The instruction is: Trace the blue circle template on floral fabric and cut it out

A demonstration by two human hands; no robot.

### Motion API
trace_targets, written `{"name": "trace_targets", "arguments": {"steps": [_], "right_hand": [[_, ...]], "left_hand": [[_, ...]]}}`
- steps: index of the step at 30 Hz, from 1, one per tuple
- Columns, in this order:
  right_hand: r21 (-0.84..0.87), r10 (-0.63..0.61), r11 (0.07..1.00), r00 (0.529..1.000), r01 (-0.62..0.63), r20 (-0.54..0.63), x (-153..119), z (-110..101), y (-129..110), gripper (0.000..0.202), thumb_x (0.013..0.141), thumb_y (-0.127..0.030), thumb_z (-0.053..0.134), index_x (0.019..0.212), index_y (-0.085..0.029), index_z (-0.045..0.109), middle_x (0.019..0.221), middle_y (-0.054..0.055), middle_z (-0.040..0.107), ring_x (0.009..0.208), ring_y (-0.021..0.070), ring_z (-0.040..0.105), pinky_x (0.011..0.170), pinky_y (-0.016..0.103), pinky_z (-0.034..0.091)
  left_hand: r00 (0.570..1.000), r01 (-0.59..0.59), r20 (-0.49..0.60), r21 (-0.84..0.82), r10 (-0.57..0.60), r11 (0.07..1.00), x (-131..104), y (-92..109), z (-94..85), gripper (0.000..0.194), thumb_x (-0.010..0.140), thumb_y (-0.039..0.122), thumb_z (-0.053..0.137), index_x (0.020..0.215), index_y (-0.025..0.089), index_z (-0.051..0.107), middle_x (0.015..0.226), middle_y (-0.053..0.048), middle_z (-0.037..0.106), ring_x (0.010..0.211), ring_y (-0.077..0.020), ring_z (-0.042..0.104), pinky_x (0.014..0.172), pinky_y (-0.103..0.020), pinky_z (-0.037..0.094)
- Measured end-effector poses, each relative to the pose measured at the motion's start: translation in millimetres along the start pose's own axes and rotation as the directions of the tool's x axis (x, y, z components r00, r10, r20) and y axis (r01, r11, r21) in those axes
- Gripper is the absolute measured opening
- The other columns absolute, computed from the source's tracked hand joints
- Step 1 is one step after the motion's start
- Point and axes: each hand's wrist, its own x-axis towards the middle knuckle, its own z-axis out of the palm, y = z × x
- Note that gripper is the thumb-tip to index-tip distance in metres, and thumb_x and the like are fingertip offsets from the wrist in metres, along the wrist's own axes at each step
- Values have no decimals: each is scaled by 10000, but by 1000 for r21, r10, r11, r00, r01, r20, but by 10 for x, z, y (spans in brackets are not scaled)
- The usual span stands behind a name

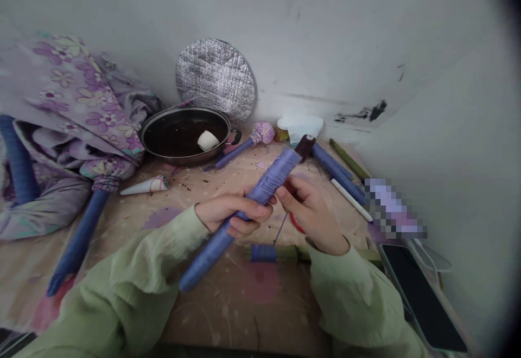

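Observation:
A long stick wrapped in blue cloth [211, 252] slants up to the right over the table, with blue thread [271, 179] wound round its upper part. My left hand [236, 211] is closed round its middle. Beside the wound part, my right hand [311, 211] has its thumb and fingers drawn together. A loose blue thread end hangs just below that hand and seems to come from its fingertips. Behind the stick's top end stands a dark thread spool [305, 146]. Under my hands lies a green bamboo piece [280, 254] with a blue-wrapped end, near a red-handled item [296, 223], partly hidden.
A dark pan [185, 157] holding a white cup [208, 140] stands at the back before a silver round mat [215, 76]. Cloth-headed blue sticks [83, 233] and floral fabric [93, 97] lie left. A phone [423, 298] and blue rolls [337, 171] lie right.

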Motion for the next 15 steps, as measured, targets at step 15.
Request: {"name": "trace_targets", "arguments": {"steps": [15], "right_hand": [[-109,36,993,996,-45,-86,29,-20,24,233,833,-394,489,893,-186,575,711,14,577,728,151,547,602,257,434]], "left_hand": [[600,-94,-323,881,732,465,224,-244,-11,557,685,319,671,1132,189,367,941,-36,511,740,-117,526,697,-280,448]]}}
